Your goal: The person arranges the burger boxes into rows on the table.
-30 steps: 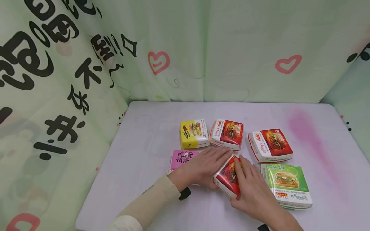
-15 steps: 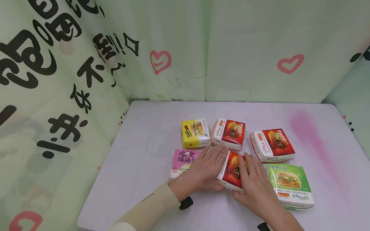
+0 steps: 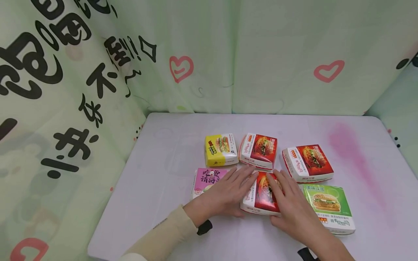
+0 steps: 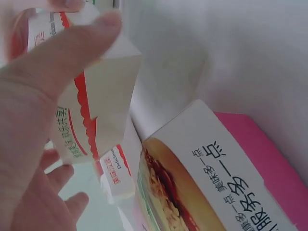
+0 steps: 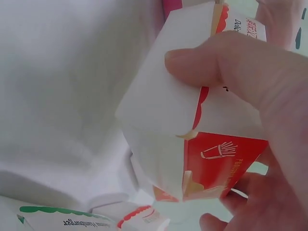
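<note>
Both hands are at a red and white burger box point(image 3: 265, 192) near the middle of the table. My left hand point(image 3: 225, 194) holds its left side, fingers toward the back corner and thumb near the front. On the other side my right hand point(image 3: 295, 206) grips the box, fingertips on the top. The right wrist view shows the right thumb point(image 5: 192, 65) pressed on the box's white front face. In the left wrist view the left thumb point(image 4: 82, 45) lies across that same face. A purple-pink burger box point(image 3: 209, 179) is partly hidden behind the left hand.
Behind stand a yellow and white box point(image 3: 221, 150) and another red box point(image 3: 259, 150). To the right are a third red box point(image 3: 308, 163) and a green burger box point(image 3: 328, 208). A printed curtain point(image 3: 271, 54) borders the white table point(image 3: 156, 181).
The held burger box has turned from a slanted position to nearly square with the row behind it, then shifted slightly left. Both hands have moved with it; the other boxes stay put.
</note>
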`<state>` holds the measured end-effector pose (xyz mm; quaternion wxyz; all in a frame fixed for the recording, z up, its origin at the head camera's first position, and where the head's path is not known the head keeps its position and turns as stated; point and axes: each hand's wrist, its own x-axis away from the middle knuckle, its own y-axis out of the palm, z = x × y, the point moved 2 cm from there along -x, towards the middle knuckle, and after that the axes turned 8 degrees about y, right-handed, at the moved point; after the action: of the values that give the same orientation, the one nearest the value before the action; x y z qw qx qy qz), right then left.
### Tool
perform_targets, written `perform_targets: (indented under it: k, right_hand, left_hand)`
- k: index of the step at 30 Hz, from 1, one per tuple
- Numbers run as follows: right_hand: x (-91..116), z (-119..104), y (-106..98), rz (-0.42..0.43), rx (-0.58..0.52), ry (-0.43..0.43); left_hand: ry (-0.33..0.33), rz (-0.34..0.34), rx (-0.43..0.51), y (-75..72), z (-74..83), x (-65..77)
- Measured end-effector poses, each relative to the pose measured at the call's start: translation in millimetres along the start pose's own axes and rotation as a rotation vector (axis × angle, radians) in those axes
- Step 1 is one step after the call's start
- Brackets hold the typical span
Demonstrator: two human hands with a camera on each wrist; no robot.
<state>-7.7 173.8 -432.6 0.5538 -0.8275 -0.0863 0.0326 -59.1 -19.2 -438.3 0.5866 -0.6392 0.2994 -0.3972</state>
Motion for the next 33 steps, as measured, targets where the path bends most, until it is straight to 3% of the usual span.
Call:
perform_targets:
  k: [7, 12, 17, 20, 23, 28, 33]
  right_hand:
    - [1.4, -0.3, -0.3, 0.019, -0.004, -0.041]
    - [1.5, 1.0, 0.9, 0.029, 0.002, -0.051]
    - [2.3, 2.2, 1.5, 0.070, 0.018, -0.045]
    - [3.2, 1.5, 1.2, 0.076, 0.015, -0.012]
    - [3.5, -0.2, 0.9, 0.027, -0.022, 0.059]
    - [2.2, -3.7, -1.8, -0.078, -0.145, 0.196]
    - [-1.3, -3.5, -5.8, -0.070, -0.289, 0.229]
  left_hand:
    - [0.008, -0.003, 0.016, -1.9, 1.6, 0.1]
    - [-0.023, 0.015, 0.004, -1.2, 4.6, -1.7]
    - [-0.080, 0.075, -0.015, -2.8, 7.5, -1.5]
    - [-0.119, 0.118, -0.040, -3.5, 8.3, -0.6]
    - [-0.151, 0.152, -0.074, -3.7, 9.0, -0.9]
    - [-0.185, 0.172, -0.068, -5.9, 12.0, -1.1]
    - [-0.201, 0.201, -0.057, -8.7, 14.1, -1.3]
